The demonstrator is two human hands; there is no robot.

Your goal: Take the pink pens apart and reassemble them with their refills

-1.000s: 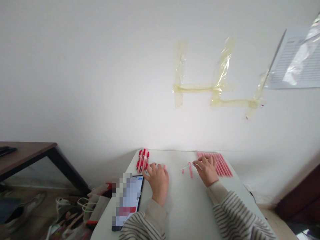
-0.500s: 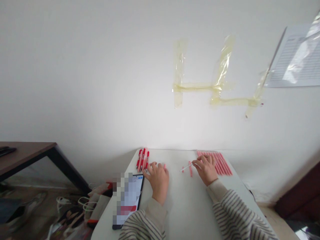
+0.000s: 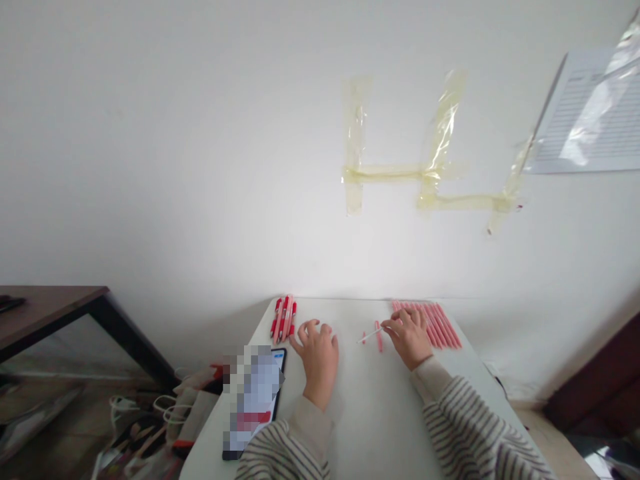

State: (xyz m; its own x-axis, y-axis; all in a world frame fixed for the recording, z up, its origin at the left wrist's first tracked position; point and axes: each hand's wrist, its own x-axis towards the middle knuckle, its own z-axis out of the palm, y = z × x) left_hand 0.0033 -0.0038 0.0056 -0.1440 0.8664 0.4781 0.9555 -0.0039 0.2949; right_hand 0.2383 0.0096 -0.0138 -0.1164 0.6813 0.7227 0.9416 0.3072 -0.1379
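Observation:
Over the white table, my right hand [image 3: 410, 339] pinches a thin white pen refill [image 3: 369, 335] that points left. Below that refill lie a pink pen barrel [image 3: 379, 337] and a small pink piece [image 3: 364, 338]. My left hand [image 3: 319, 357] is curled palm-down at the table's left half. A pink pen part [image 3: 335, 329] peeks out faintly between its thumb and index finger, mostly hidden. Left of this hand sit several red and pink pens [image 3: 284, 319] side by side. Beyond my right hand is a row of pink pen barrels [image 3: 443, 325].
A phone [image 3: 255, 403] lies along the left edge of the white table [image 3: 380, 420]. The wall [image 3: 200, 167] with yellowed tape rises behind. Bags and cables [image 3: 160, 427] are piled on the floor at left, beneath a brown desk [image 3: 55, 307].
The pink part at my left hand shows less than before. My right hand keeps the refill in nearly the same place. The whole view has shifted slightly.

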